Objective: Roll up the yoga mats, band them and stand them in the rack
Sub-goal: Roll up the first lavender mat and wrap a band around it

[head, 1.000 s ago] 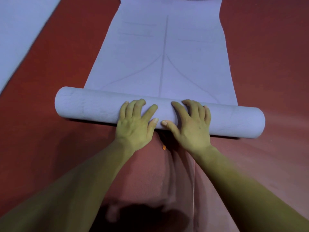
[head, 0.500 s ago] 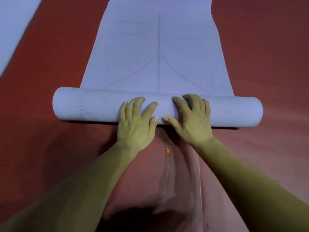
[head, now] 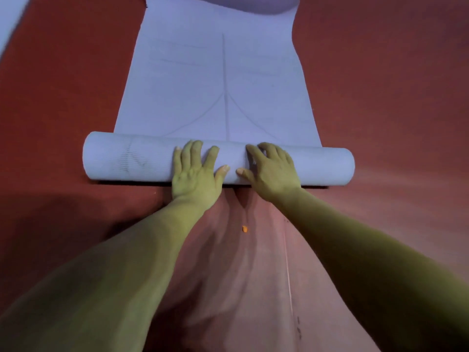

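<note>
A pale lilac yoga mat lies on the red floor, partly rolled. Its rolled part (head: 127,158) forms a thick tube lying crosswise, and the flat part (head: 218,80) stretches away from me with faint line markings. The far end (head: 253,3) curls up slightly. My left hand (head: 195,174) presses on the middle of the roll with its fingers spread flat. Close beside it, my right hand (head: 271,171) rests on the roll too, its fingers slightly bent over the top. Both thumbs lie on the near side of the roll.
Red carpet (head: 380,97) surrounds the mat on all sides. A corner of a second pale mat (head: 10,19) shows at the top left. A small orange scrap (head: 244,228) lies on the floor between my forearms.
The roll has moved away from me over the flat part, which is now shorter, and the mat's curled far end has come into view. Both hands stayed on the middle of the roll.
</note>
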